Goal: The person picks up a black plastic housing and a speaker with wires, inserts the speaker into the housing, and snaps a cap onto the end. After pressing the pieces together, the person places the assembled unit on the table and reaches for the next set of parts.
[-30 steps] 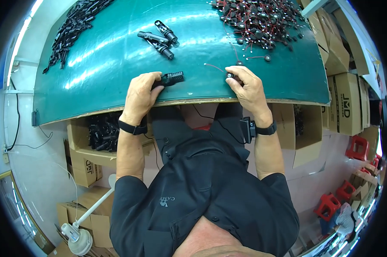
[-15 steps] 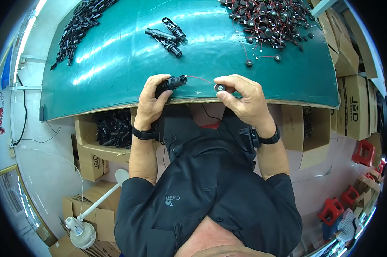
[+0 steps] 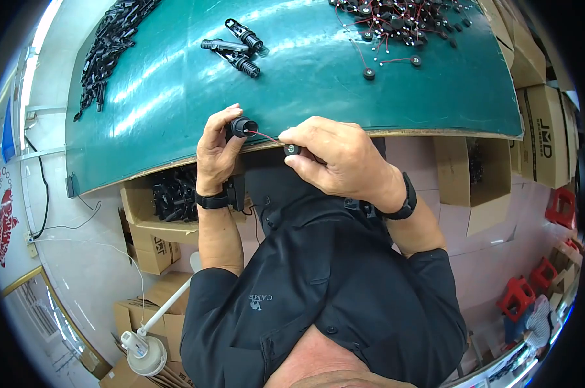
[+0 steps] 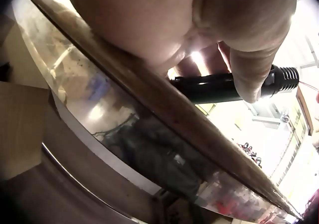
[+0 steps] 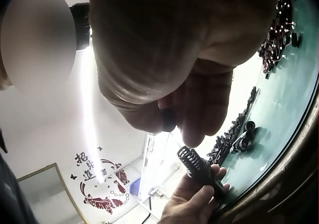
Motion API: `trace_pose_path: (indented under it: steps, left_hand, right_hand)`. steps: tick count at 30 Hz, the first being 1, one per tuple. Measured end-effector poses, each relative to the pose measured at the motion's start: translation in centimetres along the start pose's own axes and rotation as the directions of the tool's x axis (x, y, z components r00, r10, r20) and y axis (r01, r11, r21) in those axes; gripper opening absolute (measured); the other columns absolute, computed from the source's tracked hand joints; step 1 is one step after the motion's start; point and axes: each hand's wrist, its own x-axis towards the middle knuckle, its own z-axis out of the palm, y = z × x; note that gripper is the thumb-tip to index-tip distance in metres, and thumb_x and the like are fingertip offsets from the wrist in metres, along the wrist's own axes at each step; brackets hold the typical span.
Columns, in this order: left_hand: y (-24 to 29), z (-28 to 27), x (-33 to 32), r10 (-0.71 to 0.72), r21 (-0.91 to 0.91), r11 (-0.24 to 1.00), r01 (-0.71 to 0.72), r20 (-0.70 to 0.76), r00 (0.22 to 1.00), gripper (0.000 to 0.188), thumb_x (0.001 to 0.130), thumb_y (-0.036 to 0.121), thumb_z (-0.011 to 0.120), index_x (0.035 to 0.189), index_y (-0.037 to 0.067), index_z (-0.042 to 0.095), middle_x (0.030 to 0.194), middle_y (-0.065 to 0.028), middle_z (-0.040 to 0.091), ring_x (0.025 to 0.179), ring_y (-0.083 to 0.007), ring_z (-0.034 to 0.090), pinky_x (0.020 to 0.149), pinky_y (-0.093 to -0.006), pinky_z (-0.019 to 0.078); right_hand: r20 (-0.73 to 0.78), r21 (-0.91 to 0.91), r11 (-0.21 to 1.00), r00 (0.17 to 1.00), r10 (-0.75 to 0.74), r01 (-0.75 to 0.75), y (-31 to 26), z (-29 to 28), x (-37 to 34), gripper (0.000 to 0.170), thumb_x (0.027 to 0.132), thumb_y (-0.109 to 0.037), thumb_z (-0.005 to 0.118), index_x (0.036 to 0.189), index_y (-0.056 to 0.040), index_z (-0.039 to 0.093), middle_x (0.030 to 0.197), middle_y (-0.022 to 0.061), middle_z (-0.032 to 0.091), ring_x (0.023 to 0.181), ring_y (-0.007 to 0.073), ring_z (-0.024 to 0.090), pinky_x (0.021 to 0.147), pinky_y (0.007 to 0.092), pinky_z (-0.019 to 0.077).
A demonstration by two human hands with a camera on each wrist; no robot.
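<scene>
My left hand (image 3: 216, 154) grips a black plastic tube (image 3: 243, 127) close above the table's front edge. Its open mouth faces right and toward the head camera; coil-like ribs (image 5: 188, 156) ring that end in the right wrist view. Between thumb and fingers my right hand (image 3: 336, 154) pinches a small round black wired part (image 3: 292, 149). From it a thin red wire (image 3: 265, 136) runs left into the mouth of the tube. In the left wrist view my thumb (image 4: 251, 77) presses along the tube, whose far end lies behind the palm.
Several ribbed black tubes (image 3: 237, 50) lie mid-table. A heap of black pieces (image 3: 114, 48) is back left, a pile of red-wired round parts (image 3: 396, 22) back right, with loose ones (image 3: 369, 74) nearer. Cardboard boxes (image 3: 189, 226) stand under the table edge (image 3: 435, 134).
My right hand has moved left with the round part, close to the left hand. The red wire's free end has gone into the tube, and the tube's mouth has turned toward the head camera.
</scene>
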Motion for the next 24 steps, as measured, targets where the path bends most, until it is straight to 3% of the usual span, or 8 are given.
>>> trace_pose_path:
  steps: [15,18,24]
  left_hand:
    - [0.1,0.0,0.0,0.007,0.040,0.999,-0.008,0.014,1.000,0.044,0.097,0.000,0.076,0.139,0.002,0.063,0.141,-0.0120,0.063,0.141,-0.0288,0.056,0.118,-0.0419,0.0449]
    - [0.3,0.2,0.1,0.002,0.045,0.999,-0.001,-0.004,1.000,0.048,0.091,-0.011,0.074,0.136,0.001,0.064,0.139,-0.0142,0.063,0.139,-0.0301,0.058,0.118,-0.0420,0.0457]
    - [0.4,0.3,0.1,-0.005,0.049,0.999,0.005,-0.007,1.000,0.048,0.090,-0.012,0.074,0.135,0.001,0.065,0.137,-0.0141,0.064,0.136,-0.0289,0.060,0.116,-0.0404,0.0475]
  right_hand:
    - [-0.008,0.000,0.999,0.999,0.035,-0.035,0.9,0.9,-0.1,0.029,0.083,0.001,0.082,0.110,0.0010,0.073,0.092,0.0132,0.073,0.072,0.0249,0.071,0.064,0.0349,0.0580]
    - [-0.003,0.008,0.999,0.999,0.045,-0.045,1.0,1.0,-0.1,0.028,0.083,0.000,0.082,0.110,0.0008,0.073,0.092,0.0132,0.072,0.072,0.0251,0.071,0.064,0.0351,0.0580]
    - [0.013,-0.033,0.997,0.998,0.068,-0.067,1.5,1.4,-0.1,0.027,0.086,-0.002,0.081,0.111,-0.0001,0.072,0.091,0.0133,0.072,0.072,0.0265,0.071,0.064,0.0356,0.0577]
